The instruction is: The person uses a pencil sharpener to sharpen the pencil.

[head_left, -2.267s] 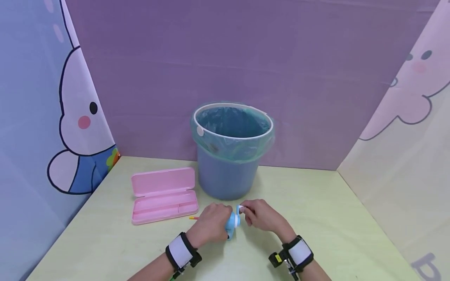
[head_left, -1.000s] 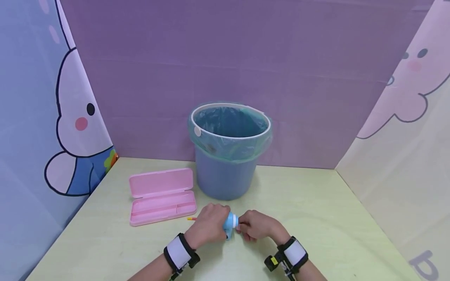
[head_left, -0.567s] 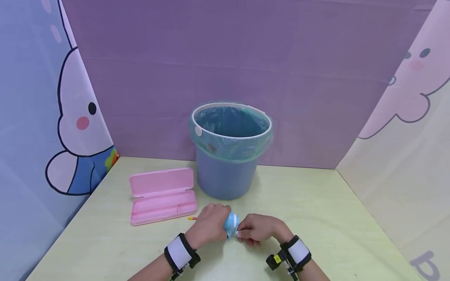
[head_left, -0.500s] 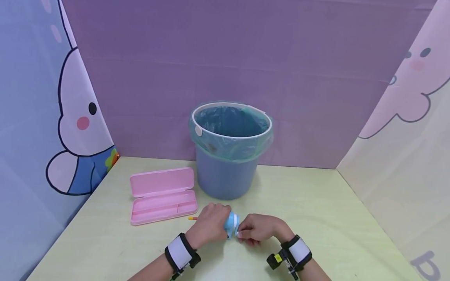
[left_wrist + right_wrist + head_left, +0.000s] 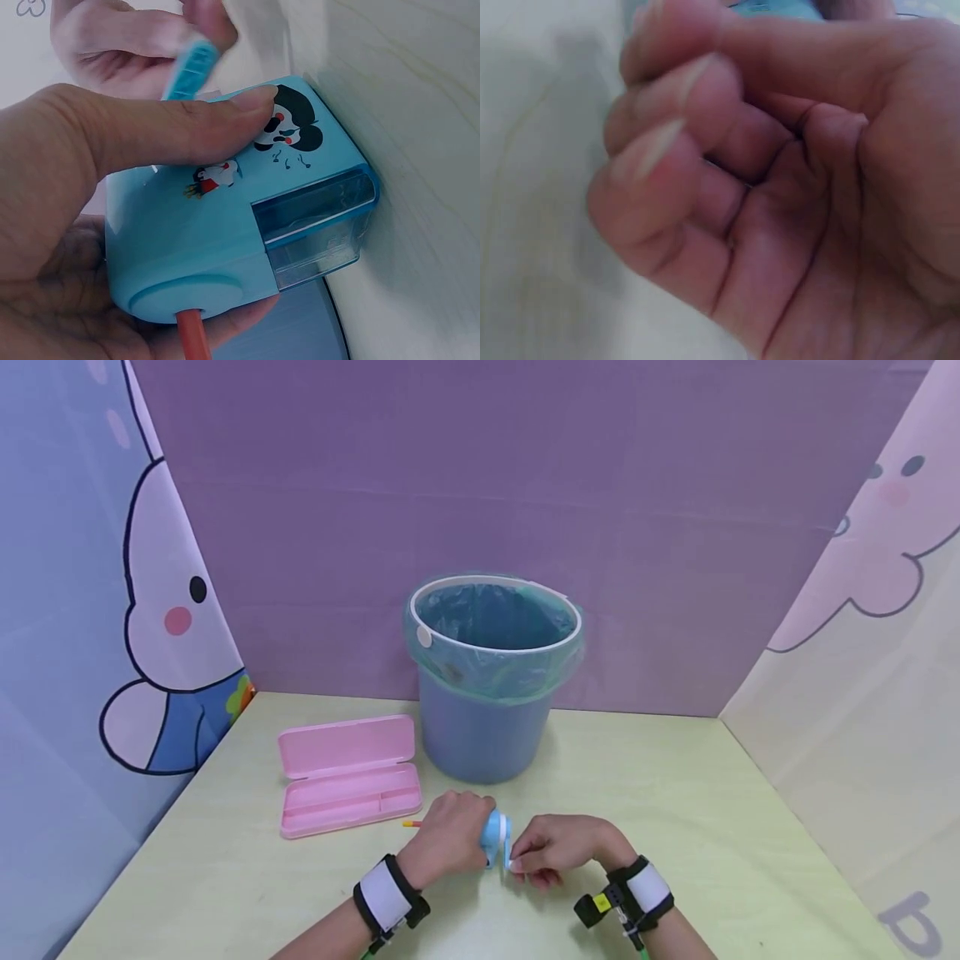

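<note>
My left hand (image 5: 453,835) grips a light blue crank pencil sharpener (image 5: 202,232), thumb across its printed cartoon side. A clear shavings drawer (image 5: 322,232) shows at one end of the sharpener. From its round front a red pencil (image 5: 193,334) sticks out; in the head view the pencil's yellow tip pokes out left of the hand. My right hand (image 5: 566,847) pinches the end of the sharpener's blue crank (image 5: 193,69), which points down in the head view. In the right wrist view the other fingers (image 5: 660,187) are curled, and the sharpener is mostly hidden.
An open pink pencil case (image 5: 351,777) lies left of the hands. Behind them stands a blue bucket (image 5: 483,727) lined with a green bag. Purple cloth (image 5: 480,468) rises at the back of the pale table (image 5: 675,793), with printed cloths on both sides.
My right hand has gone round with the crank, from above the sharpener's axis to below it. The left hand has kept the sharpener in nearly the same place.
</note>
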Motion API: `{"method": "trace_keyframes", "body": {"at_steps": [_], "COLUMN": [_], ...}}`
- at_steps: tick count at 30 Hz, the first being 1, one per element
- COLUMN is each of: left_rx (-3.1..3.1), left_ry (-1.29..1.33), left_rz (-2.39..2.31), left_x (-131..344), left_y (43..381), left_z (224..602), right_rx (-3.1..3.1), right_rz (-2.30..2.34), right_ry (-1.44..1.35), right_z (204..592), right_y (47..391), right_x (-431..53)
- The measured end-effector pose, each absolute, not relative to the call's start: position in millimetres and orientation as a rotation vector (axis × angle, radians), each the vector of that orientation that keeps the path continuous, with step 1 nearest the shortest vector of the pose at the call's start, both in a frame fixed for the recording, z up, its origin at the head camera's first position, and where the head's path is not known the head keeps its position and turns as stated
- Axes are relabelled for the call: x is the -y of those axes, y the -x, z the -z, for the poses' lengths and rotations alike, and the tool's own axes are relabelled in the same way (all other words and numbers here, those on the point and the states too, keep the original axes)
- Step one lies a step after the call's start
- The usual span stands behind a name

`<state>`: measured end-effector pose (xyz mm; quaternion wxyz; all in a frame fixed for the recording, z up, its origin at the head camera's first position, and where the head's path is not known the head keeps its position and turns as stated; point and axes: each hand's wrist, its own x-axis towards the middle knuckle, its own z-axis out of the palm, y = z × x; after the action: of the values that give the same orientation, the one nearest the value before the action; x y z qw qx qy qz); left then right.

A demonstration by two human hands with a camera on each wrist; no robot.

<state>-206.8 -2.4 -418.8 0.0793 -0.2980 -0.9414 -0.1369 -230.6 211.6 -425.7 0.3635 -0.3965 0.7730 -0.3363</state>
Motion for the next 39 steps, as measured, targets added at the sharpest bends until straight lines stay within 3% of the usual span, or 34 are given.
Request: {"method": "trace_keyframes", "body": {"at_steps": [39], "left_rx": [2.836], "left_ry": [0.931], "left_rz": [0.343], "left_x": [0], "left_y": [209], "left_z": [418], "right_rx": [-1.993], "right_rz": [1.227], "right_ry": [1.126], "right_z": [407], "right_y": [230], "right_x": [-220]}}
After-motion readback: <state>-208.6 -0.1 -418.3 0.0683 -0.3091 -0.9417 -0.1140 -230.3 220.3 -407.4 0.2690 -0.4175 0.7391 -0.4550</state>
